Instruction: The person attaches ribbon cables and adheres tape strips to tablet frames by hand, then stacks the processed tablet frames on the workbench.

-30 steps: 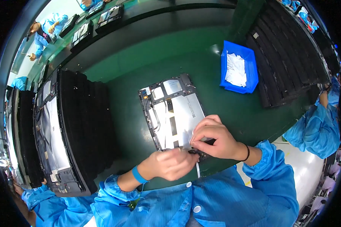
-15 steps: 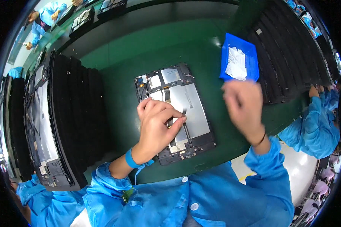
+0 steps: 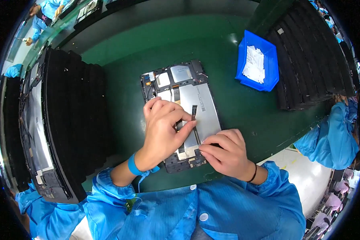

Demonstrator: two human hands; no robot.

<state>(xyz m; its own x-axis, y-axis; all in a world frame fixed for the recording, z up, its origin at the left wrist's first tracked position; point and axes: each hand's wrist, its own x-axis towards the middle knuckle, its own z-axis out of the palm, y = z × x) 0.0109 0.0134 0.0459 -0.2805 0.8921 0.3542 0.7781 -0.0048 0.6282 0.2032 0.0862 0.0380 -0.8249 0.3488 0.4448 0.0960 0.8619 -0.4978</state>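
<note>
Blue plastic bin (image 3: 271, 66): loose white slips (image 3: 254, 65) inside. Left hand (image 3: 164, 124) pinches thin black ribbon cable (image 3: 194, 112) over rectangular silver-and-black device panel (image 3: 207, 104) on green table (image 3: 120, 76). Right hand (image 3: 230, 154) curled near cable's lower end, grip unclear.

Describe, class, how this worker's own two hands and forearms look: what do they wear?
Both hands are ungloved, fingers uncovered. The left hand has a bright blue wristband with a thin blue cord; the right hand has a narrow dark band at the wrist. The loose blue left sleeve and right sleeve end in gathered cuffs.
</note>
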